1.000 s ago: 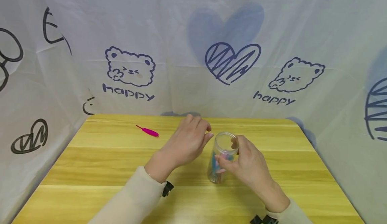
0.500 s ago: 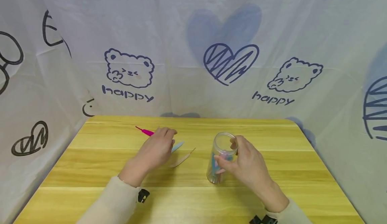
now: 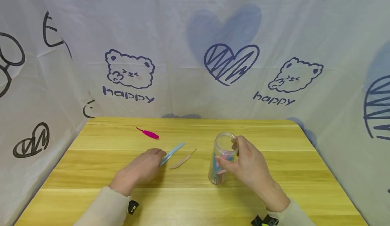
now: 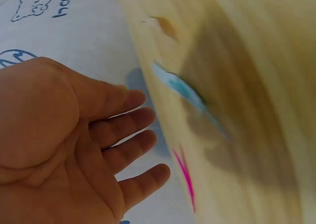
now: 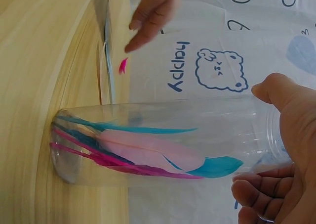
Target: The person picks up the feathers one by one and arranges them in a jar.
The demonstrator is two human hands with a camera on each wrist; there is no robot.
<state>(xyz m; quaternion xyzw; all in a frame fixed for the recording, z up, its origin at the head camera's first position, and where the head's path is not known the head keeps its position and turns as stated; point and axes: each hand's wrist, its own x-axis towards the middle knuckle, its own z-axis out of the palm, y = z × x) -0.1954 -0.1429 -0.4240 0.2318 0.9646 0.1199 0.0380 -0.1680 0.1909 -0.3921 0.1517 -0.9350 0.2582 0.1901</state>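
- The jar [image 3: 219, 168] is clear and tall, with a ringed rim and its mouth facing up; from where I stand it looks upright on the wood-grain table [image 3: 189, 205], right of the middle.
- Through its wall I can see feathers bunched together, quills toward the base: a broad pale pink plume [image 5: 153, 150] in the middle, a slim teal plume [image 5: 148, 129] along one side, a wider teal tip [image 5: 217, 167] reaching nearest the mouth, and magenta plumes [image 5: 123, 164] below the pink.
- The right hand [image 3: 253, 161] grips the jar near the rim, thumb on one side and fingers curled on the other.
- The left hand [image 3: 143, 166] has its fingers extended and slightly spread, holding nothing, just beside the light blue feather [image 3: 172, 153].
- That feather lies slantwise on the table, a teal streak along its vane.
- Between it and the jar lies a slender beige feather [image 3: 182, 161], thin quill pointing away from the person.
- Farther back, toward the left, lies a vivid magenta feather [image 3: 150, 134], its bare quill pointing left.
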